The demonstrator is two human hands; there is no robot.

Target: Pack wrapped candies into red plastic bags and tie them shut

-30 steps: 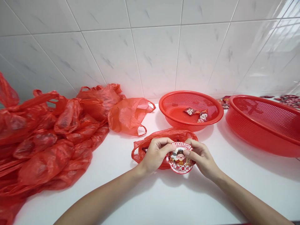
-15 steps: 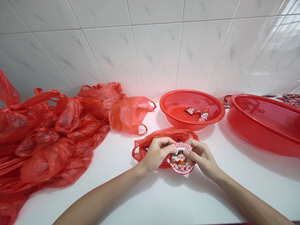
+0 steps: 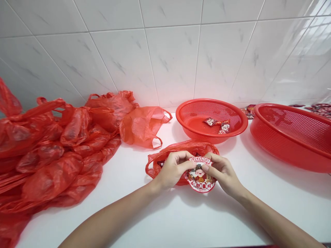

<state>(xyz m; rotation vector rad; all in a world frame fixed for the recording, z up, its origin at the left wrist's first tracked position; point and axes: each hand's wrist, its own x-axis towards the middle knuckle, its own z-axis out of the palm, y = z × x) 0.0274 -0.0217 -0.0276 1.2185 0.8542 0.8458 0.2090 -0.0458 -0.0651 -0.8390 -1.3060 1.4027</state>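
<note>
Bulging red translucent plastic bags (image 3: 51, 175) are cut off at left, their contents blurred. An open red plastic bag (image 3: 190, 145) is partly hidden by the left hand (image 3: 170, 172); before it, a round red-and-white printed piece (image 3: 201, 185), partly covered, is pinched by that and the right hand (image 3: 223, 172). A deep red perforated basket (image 3: 289, 150) is cropped at right.

Tiled indoor workroom, kitchen-like; home or small business, can't tell from here. Glossy, grey-streaked white tile wall (image 3: 168, 62) right in front of me, bright barred glare (image 3: 319, 32) on it at right, looks like a window reflection. White counter (image 3: 155, 224) runs up to the tiles. Bulk stuff says work area: heaped red carrier bags (image 3: 54, 172), an open red bag (image 3: 190, 146), two perforated plastic baskets (image 3: 195, 127), many small wrapped packets (image 3: 320, 111).
</note>
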